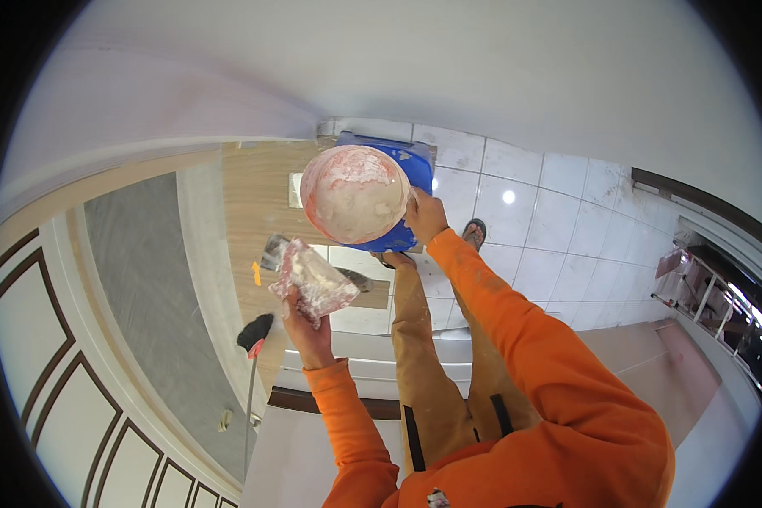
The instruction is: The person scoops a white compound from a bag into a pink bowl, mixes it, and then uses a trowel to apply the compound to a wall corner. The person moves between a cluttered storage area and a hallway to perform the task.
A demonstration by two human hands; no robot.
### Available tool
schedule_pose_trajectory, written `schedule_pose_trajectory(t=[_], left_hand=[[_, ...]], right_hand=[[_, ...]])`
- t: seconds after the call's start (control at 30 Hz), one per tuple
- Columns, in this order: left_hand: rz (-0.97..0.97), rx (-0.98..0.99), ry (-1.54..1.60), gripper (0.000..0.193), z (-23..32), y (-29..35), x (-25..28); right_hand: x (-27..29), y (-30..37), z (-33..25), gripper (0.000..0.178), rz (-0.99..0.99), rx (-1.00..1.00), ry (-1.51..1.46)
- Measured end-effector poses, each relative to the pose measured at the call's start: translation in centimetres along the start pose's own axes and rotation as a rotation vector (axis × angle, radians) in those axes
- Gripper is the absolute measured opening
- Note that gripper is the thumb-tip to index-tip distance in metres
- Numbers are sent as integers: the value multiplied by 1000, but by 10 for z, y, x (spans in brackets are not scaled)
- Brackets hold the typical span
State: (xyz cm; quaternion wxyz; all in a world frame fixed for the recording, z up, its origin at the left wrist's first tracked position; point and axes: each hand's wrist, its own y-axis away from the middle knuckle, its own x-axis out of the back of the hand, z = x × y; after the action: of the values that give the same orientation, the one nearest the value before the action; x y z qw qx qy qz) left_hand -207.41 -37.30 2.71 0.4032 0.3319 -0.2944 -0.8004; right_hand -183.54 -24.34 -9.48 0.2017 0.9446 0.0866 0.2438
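My left hand (307, 330) is closed on the near edge of a flat plaster-caked board (313, 279), pinkish with thick white paste on its face. Past its far left edge shows a grey, metallic-looking piece (274, 251); I cannot tell whether it belongs to the board. To the far right of that hand is a round bucket (354, 193), smeared pink and white inside, with pale paste in it. My right hand (426, 217) grips the bucket's right rim, fingers partly hidden. Under the bucket, a blue plastic surface (416, 169) sticks out, spotted with plaster.
A broom (254, 334) with black bristles stands at the left. White floor tiles (516, 203) lie right of my sandalled feet (474, 233). A metal ladder-like frame (715, 305) is at the far right. Pale walls (499, 68) rise ahead; panelled doors (68, 406) line the left.
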Motion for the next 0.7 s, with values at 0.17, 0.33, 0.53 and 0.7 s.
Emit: schedule_pose_trajectory(t=[0.17,0.33,0.53,0.7], left_hand=[[54,-35,41,48,-8,21,-19],[63,-35,83,50,-37,36,-16],[173,-38,86,52,-109,39,-17],[264,-68,77,47,-159,23,-3]], right_hand=[[56,45,56,27,225,40,79],[132,88,162,29,364,-135,-125],[173,56,318,23,546,-330,-227],[150,-7,448,24,638,-479,-208]])
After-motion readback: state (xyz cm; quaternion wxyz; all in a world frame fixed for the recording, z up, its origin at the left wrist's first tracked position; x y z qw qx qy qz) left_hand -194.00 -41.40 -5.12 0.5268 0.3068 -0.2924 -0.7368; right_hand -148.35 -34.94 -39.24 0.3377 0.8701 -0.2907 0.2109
